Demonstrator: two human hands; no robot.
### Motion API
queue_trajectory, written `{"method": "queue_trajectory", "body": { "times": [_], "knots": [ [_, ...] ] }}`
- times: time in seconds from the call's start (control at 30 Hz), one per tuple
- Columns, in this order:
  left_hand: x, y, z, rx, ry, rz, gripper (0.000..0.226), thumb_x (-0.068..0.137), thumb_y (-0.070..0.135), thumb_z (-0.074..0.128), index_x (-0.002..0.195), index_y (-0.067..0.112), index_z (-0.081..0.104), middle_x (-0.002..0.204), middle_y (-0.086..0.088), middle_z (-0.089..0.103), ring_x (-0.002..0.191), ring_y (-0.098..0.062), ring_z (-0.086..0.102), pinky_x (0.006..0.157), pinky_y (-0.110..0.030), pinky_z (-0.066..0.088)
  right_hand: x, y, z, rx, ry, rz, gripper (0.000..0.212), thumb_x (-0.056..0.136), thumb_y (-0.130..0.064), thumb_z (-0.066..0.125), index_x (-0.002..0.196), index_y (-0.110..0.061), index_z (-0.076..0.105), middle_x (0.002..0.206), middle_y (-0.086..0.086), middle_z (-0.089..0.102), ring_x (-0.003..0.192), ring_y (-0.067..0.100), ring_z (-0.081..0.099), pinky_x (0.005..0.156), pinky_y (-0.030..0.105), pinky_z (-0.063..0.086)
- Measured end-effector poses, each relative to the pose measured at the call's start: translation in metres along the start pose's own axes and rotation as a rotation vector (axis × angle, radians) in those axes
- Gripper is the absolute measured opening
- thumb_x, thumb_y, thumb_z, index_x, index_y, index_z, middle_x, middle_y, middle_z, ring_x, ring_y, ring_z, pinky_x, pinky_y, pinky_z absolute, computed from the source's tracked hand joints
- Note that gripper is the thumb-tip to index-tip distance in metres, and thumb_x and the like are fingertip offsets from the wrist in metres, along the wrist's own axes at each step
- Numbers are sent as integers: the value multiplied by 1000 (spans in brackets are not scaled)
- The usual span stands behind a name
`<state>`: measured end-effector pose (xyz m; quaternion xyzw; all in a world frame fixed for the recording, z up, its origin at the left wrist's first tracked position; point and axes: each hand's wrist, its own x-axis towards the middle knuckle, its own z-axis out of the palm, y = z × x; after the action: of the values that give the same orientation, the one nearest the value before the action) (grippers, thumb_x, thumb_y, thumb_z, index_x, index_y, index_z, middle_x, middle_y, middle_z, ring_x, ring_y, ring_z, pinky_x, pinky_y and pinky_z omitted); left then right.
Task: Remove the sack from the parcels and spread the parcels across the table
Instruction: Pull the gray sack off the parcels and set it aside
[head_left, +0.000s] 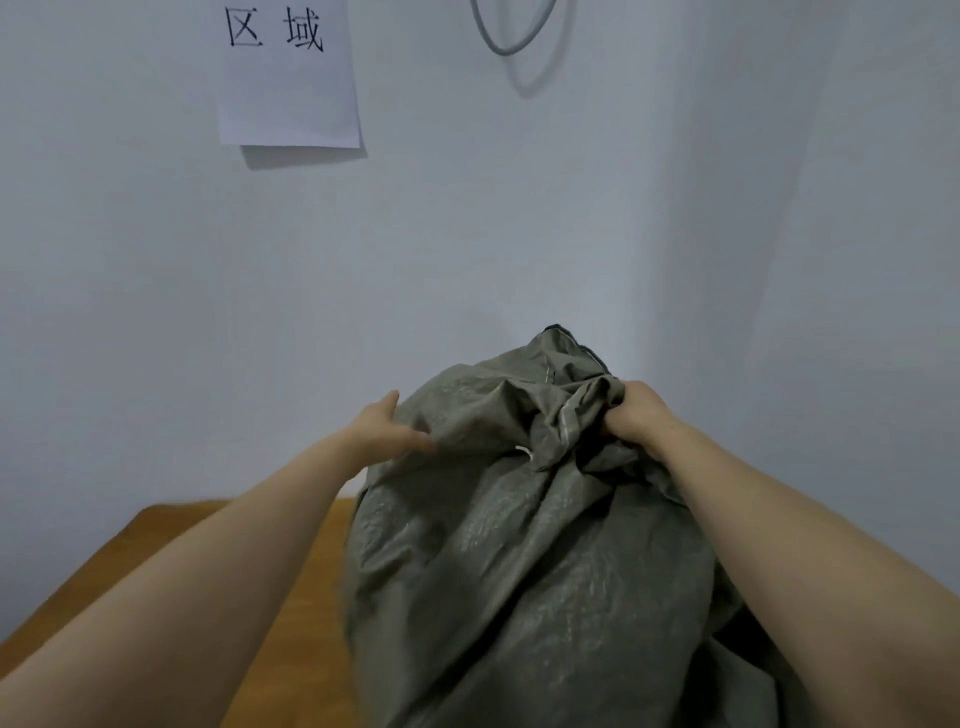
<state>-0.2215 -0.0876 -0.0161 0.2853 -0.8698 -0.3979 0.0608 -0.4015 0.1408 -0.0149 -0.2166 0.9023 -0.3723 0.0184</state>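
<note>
the sack (519, 561) bulges on the table (291, 582) toward five o'clock. right hand (639, 415) clenches its bunched top at one o'clock; left hand (387, 428), fingers straight, touches it at ten.

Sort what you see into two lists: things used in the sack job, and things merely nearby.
Job: sack, its bunched top gripped by the right hand, its side touched by the left hand; table.
Nearby: paper sign on the wall; grey cable loop.
</note>
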Motion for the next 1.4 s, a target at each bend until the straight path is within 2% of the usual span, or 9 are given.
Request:
{"method": "queue_trajectory", "body": {
  "times": [0.17, 0.33, 0.57, 0.7, 0.83, 0.97, 1.17, 1.27, 1.4],
  "knots": [
    [26, -12, 29, 132, -97, 53, 114, 74, 41, 77, 152, 31, -5, 155, -4, 26, 139, -27, 31, 111, -35, 28, 10, 24, 6, -107, -109, 74, 36, 81, -15, 66, 117, -9, 66, 119, 15, 66, 111, 30, 61, 97, 41, 49],
    [37, -8, 44, 555, -59, 84, 50, 95, 41, 51, 133, 8, 49, 132, -14, 55, 118, -30, 52, 93, -29, 40, 18, 32, 8, -306, -246, 123, 66, 68, -29, 76, 125, -5, 55, 123, 11, 61, 111, 26, 60, 88, 25, 47],
    [26, -8, 33, 623, -115, -170, 39, 98, 25, 44, 126, 1, 54, 130, -15, 55, 118, -30, 55, 94, -33, 43, 24, 16, 17, -742, -477, 45, 51, 73, -36, 74, 118, -12, 65, 120, 8, 64, 102, 23, 63, 95, 34, 50],
    [21, -5, 24, 477, -47, -274, 25, 96, 5, 42, 116, -7, 52, 115, -27, 56, 105, -41, 62, 67, -39, 56, 29, 7, 21, -853, -497, 59, 51, 74, -45, 70, 114, -14, 66, 115, 7, 65, 86, 24, 64, 84, 35, 54],
    [18, 4, 10, 225, 139, -275, 15, 92, -2, 47, 77, -1, 50, 89, -24, 55, 91, -45, 65, 39, -39, 52, 8, -24, 7, -713, -361, 34, 13, 92, -15, 55, 96, -5, 62, 113, 17, 61, 73, 25, 60, 49, 25, 40],
    [20, 16, -4, 96, 317, -187, 29, 88, -6, 42, 62, 7, 37, 65, -15, 45, 57, -30, 50, 55, -36, 47, 11, -35, 1, -387, -33, 34, 35, 91, -6, 50, 125, 3, 55, 126, 22, 59, 115, 35, 58, 86, 37, 48],
    [19, 48, -29, -77, 523, -6, 20, 85, -6, 38, 68, 1, 46, 103, -31, 60, 103, -44, 58, 81, -50, 49, 14, -60, -29, 19, 295, -14, 28, 96, -12, 45, 114, 3, 61, 119, 22, 62, 111, 36, 58, 83, 35, 42],
    [21, 65, -38, -146, 599, 67, 26, 85, -5, 39, 94, -10, 62, 108, -31, 61, 102, -43, 58, 86, -48, 48, 21, -77, -47, 166, 408, -38, 26, 95, -8, 44, 107, 4, 63, 114, 23, 64, 108, 34, 60, 77, 32, 39],
    [16, 90, -54, -197, 689, 156, 32, 84, -6, 36, 98, -8, 64, 105, -30, 62, 101, -43, 59, 87, -48, 50, 27, -96, -72, 244, 472, -91, 26, 95, -8, 43, 106, 3, 63, 110, 18, 65, 104, 29, 60, 73, 28, 36]
  ]
}}
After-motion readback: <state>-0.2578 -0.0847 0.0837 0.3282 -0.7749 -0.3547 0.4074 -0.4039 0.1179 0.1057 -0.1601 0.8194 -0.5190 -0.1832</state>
